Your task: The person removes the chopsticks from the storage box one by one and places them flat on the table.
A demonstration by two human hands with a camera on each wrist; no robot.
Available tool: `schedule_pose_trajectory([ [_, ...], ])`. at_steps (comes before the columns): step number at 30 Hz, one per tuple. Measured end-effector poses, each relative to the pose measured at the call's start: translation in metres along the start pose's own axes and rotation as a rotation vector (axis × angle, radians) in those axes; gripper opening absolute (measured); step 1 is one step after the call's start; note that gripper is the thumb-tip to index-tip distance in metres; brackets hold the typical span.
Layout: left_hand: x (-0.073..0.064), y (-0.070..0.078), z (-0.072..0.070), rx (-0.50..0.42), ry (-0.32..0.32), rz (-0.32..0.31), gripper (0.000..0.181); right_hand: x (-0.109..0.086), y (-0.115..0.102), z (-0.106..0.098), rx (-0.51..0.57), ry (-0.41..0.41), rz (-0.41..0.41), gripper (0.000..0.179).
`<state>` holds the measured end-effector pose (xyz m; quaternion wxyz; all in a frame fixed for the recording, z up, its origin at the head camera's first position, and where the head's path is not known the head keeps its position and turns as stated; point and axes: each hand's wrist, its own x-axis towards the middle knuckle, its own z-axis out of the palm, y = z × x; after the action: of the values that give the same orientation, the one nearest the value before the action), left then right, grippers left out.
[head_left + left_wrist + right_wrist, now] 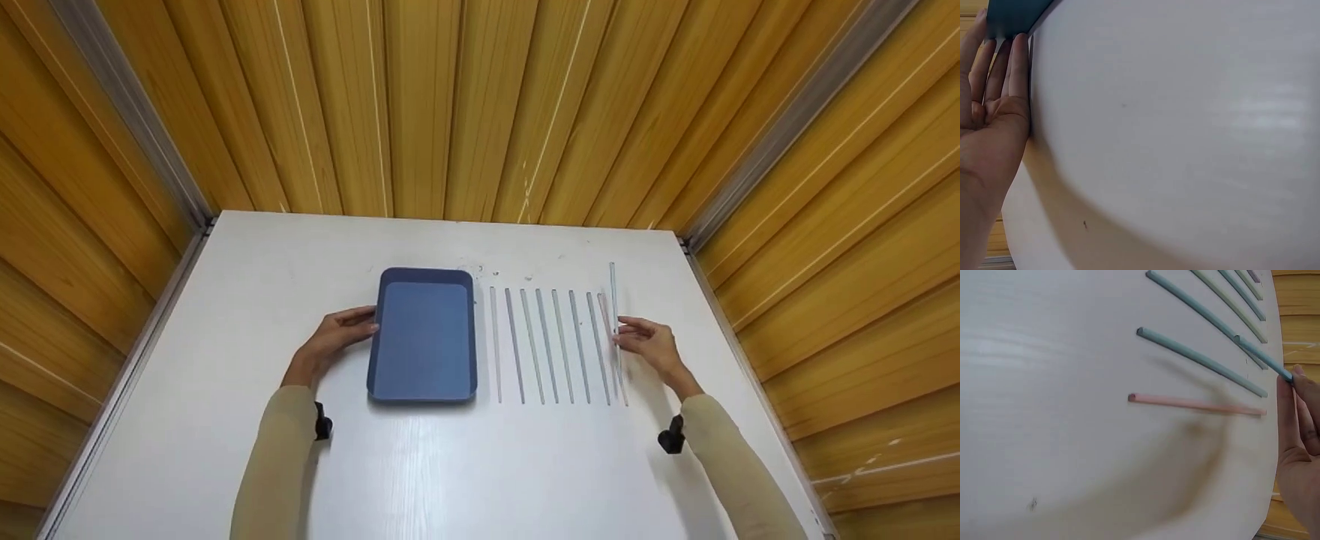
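Note:
A pale blue straw (613, 287) is pinched between the thumb and fingers of my right hand (651, 346), raised over the right end of a row of straws. In the right wrist view, the held straw (1264, 358) slants above the others, and a pink straw (1196, 404) lies on the table below it. My left hand (339, 335) is at the left side of a blue rectangular tray (424, 341), fingertips right at its wall. The left wrist view has those fingers nearly straight against a corner of the tray (1013, 17).
Several pale straws, among them a blue-grey one (546, 345), lie side by side to the right of the tray. All sit on a white table (450, 472), with small specks near its back. Yellow wood-look panels (420, 105) stand behind and at both sides.

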<state>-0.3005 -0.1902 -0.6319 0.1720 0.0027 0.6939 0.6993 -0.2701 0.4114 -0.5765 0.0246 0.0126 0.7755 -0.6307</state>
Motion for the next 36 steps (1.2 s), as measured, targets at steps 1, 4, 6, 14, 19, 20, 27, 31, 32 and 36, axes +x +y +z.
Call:
schedule_pose_trajectory([
  [1, 0.000, 0.001, 0.000, -0.004, 0.002, -0.002, 0.063, -0.001, 0.000, -0.004, -0.003, 0.000, 0.006, 0.049],
  [4, 0.000, 0.002, 0.000, -0.004, 0.003, -0.005, 0.064, -0.004, 0.001, -0.014, -0.025, 0.002, 0.032, 0.050],
  [6, 0.000, 0.001, 0.001, -0.008, 0.006, -0.007, 0.063, -0.008, 0.002, -0.020, -0.044, 0.002, 0.049, 0.050],
  [14, -0.003, 0.001, -0.001, 0.006, 0.034, -0.026, 0.064, -0.009, 0.010, -0.031, -0.083, -0.007, 0.083, 0.052],
  [19, -0.004, 0.003, 0.000, 0.029, 0.032, -0.031, 0.064, -0.010, 0.016, -0.036, -0.152, 0.000, 0.117, 0.051],
  [20, -0.003, 0.002, 0.000, 0.031, 0.029, -0.030, 0.064, -0.010, 0.017, -0.037, -0.170, -0.003, 0.122, 0.051],
  [27, 0.000, 0.002, 0.000, 0.004, 0.011, -0.010, 0.063, -0.012, 0.021, -0.040, -0.263, -0.002, 0.169, 0.050],
  [31, 0.001, 0.003, 0.000, -0.004, 0.011, -0.010, 0.063, -0.013, 0.022, -0.038, -0.292, -0.001, 0.177, 0.048],
  [32, 0.001, 0.003, 0.000, -0.005, 0.013, -0.012, 0.063, -0.013, 0.022, -0.038, -0.292, -0.001, 0.176, 0.048],
  [36, 0.000, 0.001, 0.000, -0.010, 0.015, -0.022, 0.063, -0.015, 0.023, -0.037, -0.300, -0.006, 0.172, 0.047],
])
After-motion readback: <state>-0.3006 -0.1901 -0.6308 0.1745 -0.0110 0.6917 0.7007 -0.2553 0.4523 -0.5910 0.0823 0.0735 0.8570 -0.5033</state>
